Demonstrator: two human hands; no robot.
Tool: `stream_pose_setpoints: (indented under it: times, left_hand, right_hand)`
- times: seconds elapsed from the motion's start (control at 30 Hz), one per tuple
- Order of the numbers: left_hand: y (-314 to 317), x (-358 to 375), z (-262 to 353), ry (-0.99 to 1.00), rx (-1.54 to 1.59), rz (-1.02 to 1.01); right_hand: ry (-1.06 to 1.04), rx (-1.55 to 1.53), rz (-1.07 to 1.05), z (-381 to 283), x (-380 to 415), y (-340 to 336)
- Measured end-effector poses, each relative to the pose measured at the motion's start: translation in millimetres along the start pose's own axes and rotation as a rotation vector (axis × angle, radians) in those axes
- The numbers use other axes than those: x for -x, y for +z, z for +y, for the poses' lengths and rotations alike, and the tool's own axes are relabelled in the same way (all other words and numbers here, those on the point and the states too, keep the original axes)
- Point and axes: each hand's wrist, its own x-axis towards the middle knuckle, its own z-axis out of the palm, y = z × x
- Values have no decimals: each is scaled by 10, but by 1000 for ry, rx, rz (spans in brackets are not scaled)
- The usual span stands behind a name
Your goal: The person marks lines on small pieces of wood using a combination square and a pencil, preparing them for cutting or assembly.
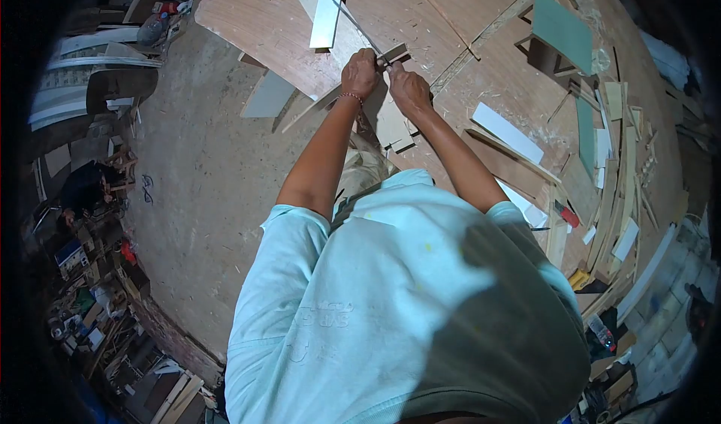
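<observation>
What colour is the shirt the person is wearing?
Light blue shirt, seen best in the head view.

A small wooden block (393,54) sits gripped between the hands at the near edge of the tabletop (481,71). A long thin metal blade (353,20) runs up and left from it, lying low over the wood.

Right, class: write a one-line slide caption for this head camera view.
Both hands, left hand and right hand, grip a small wooden piece over a workbench scattered with offcut strips.
</observation>
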Motion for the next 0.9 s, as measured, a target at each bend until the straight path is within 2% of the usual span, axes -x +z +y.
stream_pose_setpoints:
  times: [0.13,0.2,0.3,0.4,0.6,0.77,0.9]
  left_hand:
    - [4,25,48,3,-60,19]
    - [56,63,68,79,-137,138]
    - [87,120,138,104,-197,194]
    - [95,85,128,17,-208,103]
    - [84,44,119,-3,-202,128]
    - [82,43,133,45,-176,142]
    - [43,32,121,-36,-137,126]
  right_hand:
    - [16,-21,6,14,-18,55]
    - [26,-20,18,23,-16,78]
    - [33,-31,26,4,-12,63]
    - [34,-55,22,66,50,78]
    - [61,-4,-36,71,395,-94]
    - [48,-33,20,31,179,-1]
    - [3,-21,4,11,13,49]
